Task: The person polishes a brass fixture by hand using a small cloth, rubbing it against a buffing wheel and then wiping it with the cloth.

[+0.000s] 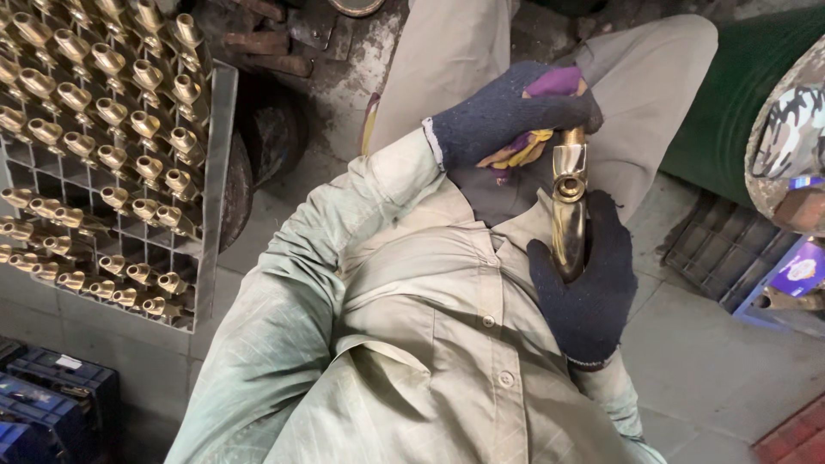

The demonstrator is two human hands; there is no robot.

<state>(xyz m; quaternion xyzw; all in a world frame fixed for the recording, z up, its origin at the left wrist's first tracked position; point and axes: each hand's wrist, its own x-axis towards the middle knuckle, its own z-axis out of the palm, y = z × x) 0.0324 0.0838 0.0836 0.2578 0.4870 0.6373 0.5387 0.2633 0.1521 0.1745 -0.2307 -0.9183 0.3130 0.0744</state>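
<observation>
From the head view, your left hand (507, 116) in a dark glove is closed tight on the top of the shiny brass tap (568, 210). Your right hand (589, 288) wraps its bottom, above your lap. It looks like you are checking it. Next, turn it slowly, gripping firmly.

1. The floor (713, 361) is grey paving in large slabs, stained and dusty, darker and grimier toward the top of the view.
2. On it at the left stands a grey metal grid rack (216, 172), its cells filled with rows of brass fittings (112, 112).
3. Blue plastic crates (51, 404) sit on the floor at the lower left corner.
4. A dark slatted crate (718, 249) lies on the floor at the right.
5. A red brick patch (799, 438) shows at the lower right corner.
</observation>
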